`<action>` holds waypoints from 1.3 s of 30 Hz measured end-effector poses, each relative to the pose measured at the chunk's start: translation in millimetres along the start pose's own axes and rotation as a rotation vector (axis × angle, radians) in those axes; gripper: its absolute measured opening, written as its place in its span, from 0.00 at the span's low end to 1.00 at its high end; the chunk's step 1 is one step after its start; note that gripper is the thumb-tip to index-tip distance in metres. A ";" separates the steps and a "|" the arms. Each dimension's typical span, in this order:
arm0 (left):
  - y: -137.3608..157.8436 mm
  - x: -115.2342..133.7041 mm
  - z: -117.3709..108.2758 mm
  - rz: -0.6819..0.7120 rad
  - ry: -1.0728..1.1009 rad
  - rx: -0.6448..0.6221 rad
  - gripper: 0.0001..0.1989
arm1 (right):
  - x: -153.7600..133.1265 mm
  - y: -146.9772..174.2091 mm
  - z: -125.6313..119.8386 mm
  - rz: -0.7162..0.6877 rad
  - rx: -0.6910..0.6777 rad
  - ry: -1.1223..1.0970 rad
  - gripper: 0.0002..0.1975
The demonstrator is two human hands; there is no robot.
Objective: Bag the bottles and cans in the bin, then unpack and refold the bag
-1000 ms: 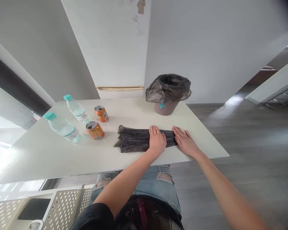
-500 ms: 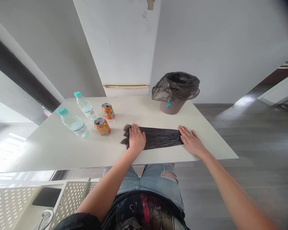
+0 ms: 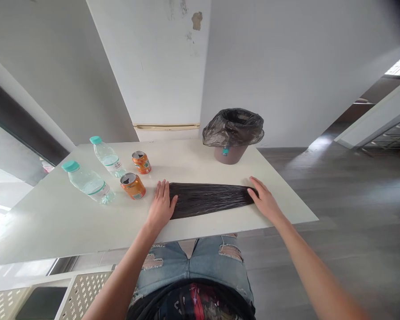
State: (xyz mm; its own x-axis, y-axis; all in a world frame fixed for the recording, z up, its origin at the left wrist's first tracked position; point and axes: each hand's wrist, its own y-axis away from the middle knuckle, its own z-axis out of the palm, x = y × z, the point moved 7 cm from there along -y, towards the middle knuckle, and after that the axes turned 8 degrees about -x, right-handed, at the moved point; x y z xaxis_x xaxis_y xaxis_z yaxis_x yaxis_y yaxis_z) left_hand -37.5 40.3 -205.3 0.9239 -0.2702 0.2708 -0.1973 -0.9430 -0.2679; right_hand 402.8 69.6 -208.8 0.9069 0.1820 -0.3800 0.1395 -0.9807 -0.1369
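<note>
— White tabletop [image 3: 193,155] against pale grey walls, grey plank floor off to the right. What lies on it?

— A long, flat, dark pleated plastic bag [image 3: 208,200], stretched left to right near the near edge.

— And the hands?

— Left hand [image 3: 160,206] lies flat, fingers spread, palm down at the bag's left end. Right hand [image 3: 263,200] lies flat too, fingers pressing the bag's right end. Both open, well apart, gripping nothing.

— Anything else?

— To the far left, two clear plastic water bottles with teal caps [image 3: 86,181] lie tilted, and two orange drink cans [image 3: 132,186] sit just beside them, the nearer one near the left hand. Farther back stands a small brown round bin lined with a dark plastic bag [image 3: 232,135].
</note>
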 end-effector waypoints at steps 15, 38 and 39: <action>-2.5 32.5 -11.9 0.120 -0.035 -0.139 0.31 | 13.4 -3.8 -27.7 0.130 0.094 -0.876 0.30; 19.5 32.2 -18.9 0.224 0.040 -0.216 0.53 | -89.1 -40.7 54.5 0.411 0.417 -1.279 0.40; 19.4 32.7 -19.5 0.218 0.037 -0.216 0.51 | -95.3 -36.0 47.8 0.371 0.443 -1.207 0.40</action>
State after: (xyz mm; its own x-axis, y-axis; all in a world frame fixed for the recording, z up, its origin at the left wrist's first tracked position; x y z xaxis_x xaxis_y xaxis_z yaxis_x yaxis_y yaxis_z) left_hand -17.5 9.4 -183.7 0.8403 -0.4738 0.2634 -0.4584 -0.8804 -0.1213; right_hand 292.4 91.0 -211.4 -0.0858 0.0854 -0.9926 -0.3851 -0.9217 -0.0460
